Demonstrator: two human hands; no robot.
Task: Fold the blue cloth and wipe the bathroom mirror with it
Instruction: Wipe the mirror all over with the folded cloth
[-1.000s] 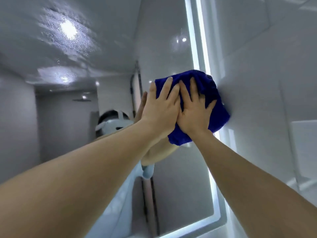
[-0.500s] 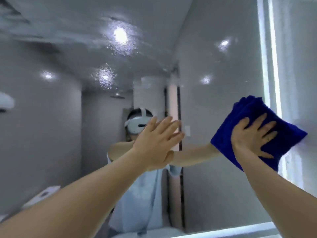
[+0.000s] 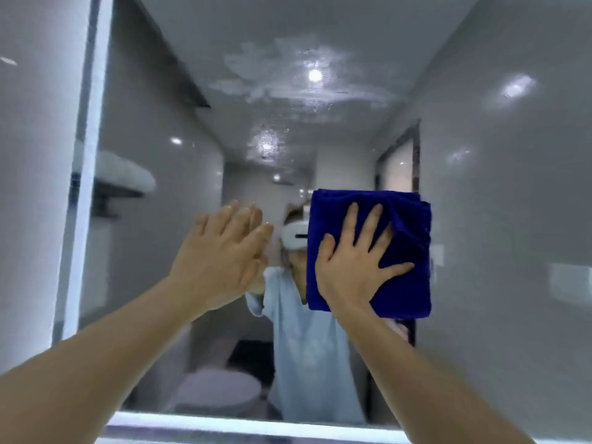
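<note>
Folded blue cloth (image 3: 408, 283) against mirror (image 3: 487, 161) under spread right hand (image 3: 352, 267), left hand (image 3: 221, 261) straight-fingered, holding nothing

Blue cloth (image 3: 407, 283) on mirror (image 3: 487, 193) (lit-edged)

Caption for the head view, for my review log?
Folded blue cloth pressed to mirror by right hand; left hand open beside it.

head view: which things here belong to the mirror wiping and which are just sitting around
Belongs to the job: folded dark blue cloth, pressed flat on the glass by the right hand; large wall mirror with a lit edge; left hand, open, holding nothing.
Just there, seen in the reflection: white toilet; white towel on a dark shelf; round ceiling lamp.
</note>
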